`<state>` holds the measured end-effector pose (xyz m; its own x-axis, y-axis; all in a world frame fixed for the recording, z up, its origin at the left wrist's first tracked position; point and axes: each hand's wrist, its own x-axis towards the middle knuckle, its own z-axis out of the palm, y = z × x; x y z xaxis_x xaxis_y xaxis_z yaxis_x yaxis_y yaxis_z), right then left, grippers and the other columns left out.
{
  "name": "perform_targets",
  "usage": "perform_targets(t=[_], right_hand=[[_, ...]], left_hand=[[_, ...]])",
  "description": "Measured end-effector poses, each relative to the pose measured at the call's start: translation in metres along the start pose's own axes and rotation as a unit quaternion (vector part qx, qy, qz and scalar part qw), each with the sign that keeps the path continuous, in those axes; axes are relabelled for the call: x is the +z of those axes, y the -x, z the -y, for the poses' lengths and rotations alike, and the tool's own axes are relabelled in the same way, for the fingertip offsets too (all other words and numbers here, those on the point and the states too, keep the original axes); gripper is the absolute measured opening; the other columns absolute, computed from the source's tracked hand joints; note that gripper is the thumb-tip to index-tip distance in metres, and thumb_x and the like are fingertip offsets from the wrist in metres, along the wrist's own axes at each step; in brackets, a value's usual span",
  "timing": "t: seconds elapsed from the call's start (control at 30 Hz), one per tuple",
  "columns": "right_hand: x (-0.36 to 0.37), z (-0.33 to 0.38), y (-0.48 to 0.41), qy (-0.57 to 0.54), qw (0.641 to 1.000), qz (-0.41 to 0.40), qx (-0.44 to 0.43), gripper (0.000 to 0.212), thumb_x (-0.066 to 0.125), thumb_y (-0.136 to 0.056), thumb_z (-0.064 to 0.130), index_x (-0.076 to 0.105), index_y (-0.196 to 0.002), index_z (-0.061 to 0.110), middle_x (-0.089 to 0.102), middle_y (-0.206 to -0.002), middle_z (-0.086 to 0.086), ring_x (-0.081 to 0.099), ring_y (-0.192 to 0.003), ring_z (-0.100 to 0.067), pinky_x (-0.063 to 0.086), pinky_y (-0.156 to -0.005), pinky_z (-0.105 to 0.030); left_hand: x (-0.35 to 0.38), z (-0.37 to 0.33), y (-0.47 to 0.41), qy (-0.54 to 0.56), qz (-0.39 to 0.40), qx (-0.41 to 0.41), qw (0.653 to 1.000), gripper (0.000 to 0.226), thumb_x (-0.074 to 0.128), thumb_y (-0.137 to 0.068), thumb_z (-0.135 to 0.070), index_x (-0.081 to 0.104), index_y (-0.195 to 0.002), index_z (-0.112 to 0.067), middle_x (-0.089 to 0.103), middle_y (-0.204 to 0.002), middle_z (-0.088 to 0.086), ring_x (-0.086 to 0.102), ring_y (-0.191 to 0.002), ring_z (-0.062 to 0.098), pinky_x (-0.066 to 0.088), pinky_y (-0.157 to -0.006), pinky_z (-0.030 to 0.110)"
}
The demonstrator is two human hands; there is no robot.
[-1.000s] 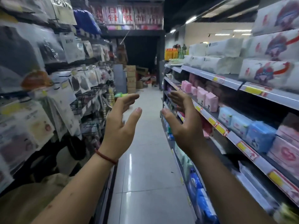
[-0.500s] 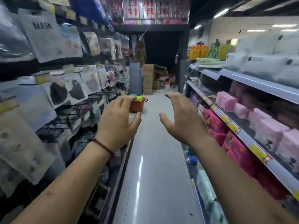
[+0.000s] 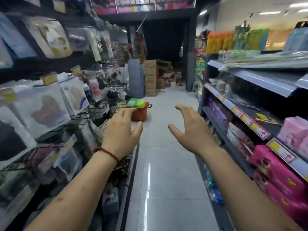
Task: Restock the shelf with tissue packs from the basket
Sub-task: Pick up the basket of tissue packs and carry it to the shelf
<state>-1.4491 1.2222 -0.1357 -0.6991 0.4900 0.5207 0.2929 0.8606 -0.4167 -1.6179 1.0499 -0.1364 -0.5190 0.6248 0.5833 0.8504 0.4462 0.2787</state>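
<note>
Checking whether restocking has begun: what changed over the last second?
The person advanced down the aisle; the red basket of green packs ahead came into view and closer. The left hand turned palm-down. Unchanged: it and the right hand stay open and empty, reaching forward; nothing taken or released.

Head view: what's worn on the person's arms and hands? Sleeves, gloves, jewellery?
No gloves on left hand or right hand; no sleeves in view, both forearms bare. A thin dark red cord bracelet circles the left wrist; the right wrist carries nothing. No rings show on the fingers.
</note>
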Motion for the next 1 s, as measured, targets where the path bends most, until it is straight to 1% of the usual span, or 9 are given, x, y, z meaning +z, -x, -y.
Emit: perform_targets(t=[0.1,0.2,0.27,0.37,0.53,0.63,0.8,0.87,1.0], right_hand=[[0.046,-0.056,-0.087,-0.005,1.000,0.016,-0.003,0.064,0.062,-0.096,0.045,0.039,-0.151,0.022,0.046,-0.150,0.002,0.042,-0.138,-0.020,0.034,-0.114,-0.038],[0.086,-0.105,-0.182,-0.028,0.999,0.039,-0.003,0.064,0.062,-0.096,0.045,0.038,-0.151,0.022,0.045,-0.152,0.003,0.040,-0.141,-0.018,0.032,-0.115,-0.037],[0.108,-0.133,-0.246,-0.040,0.998,0.054,-0.008,0.064,0.062,-0.096,0.045,0.039,-0.151,0.023,0.045,-0.152,0.003,0.042,-0.140,-0.018,0.034,-0.115,-0.036],[0.138,-0.169,-0.338,-0.050,0.996,0.067,-0.008,0.062,0.063,-0.096,0.043,0.040,-0.150,0.023,0.047,-0.149,0.002,0.044,-0.137,-0.019,0.035,-0.113,-0.036],[0.209,-0.219,-0.464,-0.088,0.993,0.075,0.002,0.061,0.065,-0.095,0.041,0.041,-0.149,0.024,0.049,-0.147,0.004,0.046,-0.135,-0.018,0.037,-0.112,-0.035],[0.269,-0.251,-0.536,-0.104,0.991,0.086,0.005,0.060,0.065,-0.095,0.041,0.042,-0.148,0.024,0.049,-0.146,0.004,0.047,-0.135,-0.018,0.039,-0.113,-0.038],[0.363,-0.299,-0.666,-0.121,0.987,0.097,0.034,0.060,0.065,-0.096,0.040,0.042,-0.148,0.021,0.049,-0.148,0.003,0.048,-0.135,-0.018,0.039,-0.113,-0.038],[0.395,-0.316,-0.720,-0.133,0.984,0.107,0.055,0.059,0.065,-0.096,0.040,0.043,-0.147,0.021,0.049,-0.148,0.002,0.048,-0.134,-0.018,0.040,-0.112,-0.036],[0.457,-0.359,-0.821,-0.157,0.978,0.108,0.085,0.056,0.066,-0.095,0.039,0.045,-0.144,0.021,0.051,-0.146,0.001,0.049,-0.134,-0.020,0.040,-0.111,-0.039]], left_hand=[[0.065,0.029,-0.083,-0.002,0.020,-0.005,1.000,0.059,0.048,-0.090,-0.047,0.054,-0.138,-0.014,0.059,-0.134,0.007,0.056,-0.123,0.026,0.044,-0.104,0.040],[0.120,0.054,-0.178,-0.007,0.022,-0.024,0.999,0.057,0.052,-0.092,-0.047,0.054,-0.138,-0.013,0.060,-0.133,0.008,0.057,-0.122,0.028,0.048,-0.105,0.044],[0.151,0.068,-0.238,-0.012,0.024,-0.035,0.999,0.056,0.055,-0.094,-0.048,0.054,-0.139,-0.015,0.059,-0.134,0.006,0.057,-0.123,0.027,0.048,-0.104,0.043],[0.193,0.088,-0.317,-0.001,0.023,-0.053,0.998,0.064,0.051,-0.089,-0.058,0.053,-0.139,-0.018,0.058,-0.133,0.004,0.056,-0.124,0.024,0.048,-0.104,0.042],[0.278,0.151,-0.425,0.023,0.008,-0.075,0.997,0.046,0.065,-0.097,-0.038,0.053,-0.138,-0.020,0.058,-0.135,0.003,0.053,-0.128,0.024,0.044,-0.107,0.040],[0.339,0.202,-0.489,0.025,0.006,-0.092,0.995,0.045,0.066,-0.097,-0.036,0.054,-0.137,-0.018,0.060,-0.134,0.003,0.053,-0.128,0.022,0.041,-0.107,0.035],[0.425,0.287,-0.605,0.050,0.024,-0.139,0.989,0.043,0.064,-0.098,-0.029,0.056,-0.137,-0.012,0.060,-0.134,0.009,0.061,-0.116,0.030,0.042,-0.100,0.037],[0.459,0.322,-0.651,0.070,0.036,-0.163,0.983,0.041,0.064,-0.098,-0.027,0.057,-0.135,-0.009,0.061,-0.134,0.011,0.058,-0.121,0.032,0.041,-0.103,0.037],[0.533,0.382,-0.745,0.082,0.058,-0.173,0.980,0.042,0.064,-0.097,-0.029,0.058,-0.134,-0.010,0.062,-0.135,0.009,0.054,-0.129,0.027,0.040,-0.108,0.036]])
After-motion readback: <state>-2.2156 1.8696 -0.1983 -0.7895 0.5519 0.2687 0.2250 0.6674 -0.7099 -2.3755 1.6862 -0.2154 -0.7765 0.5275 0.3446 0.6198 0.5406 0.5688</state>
